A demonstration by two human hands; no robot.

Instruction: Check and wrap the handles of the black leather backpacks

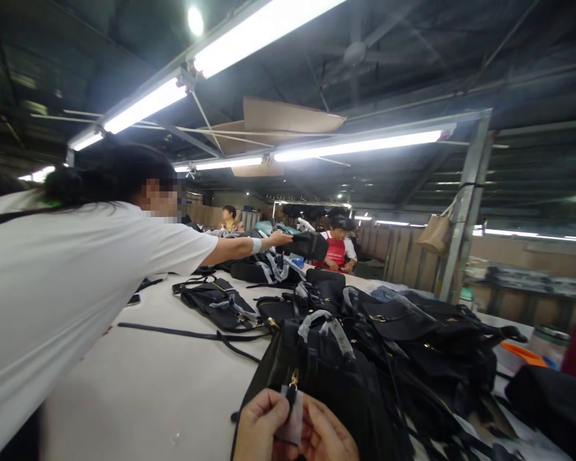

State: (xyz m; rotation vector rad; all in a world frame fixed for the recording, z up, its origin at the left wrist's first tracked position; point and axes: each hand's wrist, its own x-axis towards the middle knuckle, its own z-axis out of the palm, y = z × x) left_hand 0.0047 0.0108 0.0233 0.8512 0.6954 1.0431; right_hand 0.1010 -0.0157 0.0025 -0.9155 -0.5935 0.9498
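Note:
A black bag (336, 378) with a gold zipper pull (294, 378) lies in front of me at the lower middle. My left hand (264, 422) pinches a black pull tab with a translucent wrapping piece (295, 419) around it, just below the gold pull. From the other side, my right hand (327, 432) has its fingers curled at the right edge of the same wrapping. The lower parts of both hands are cut off by the frame. White wrapping also covers the handle (326, 326) of the bag.
Several black bags (413, 326) are piled at the right and middle of the white table (173, 378). A person in white (86, 269) leans in from the left, holding a black item (310, 245) over the table. A metal post (465, 205) stands at the right.

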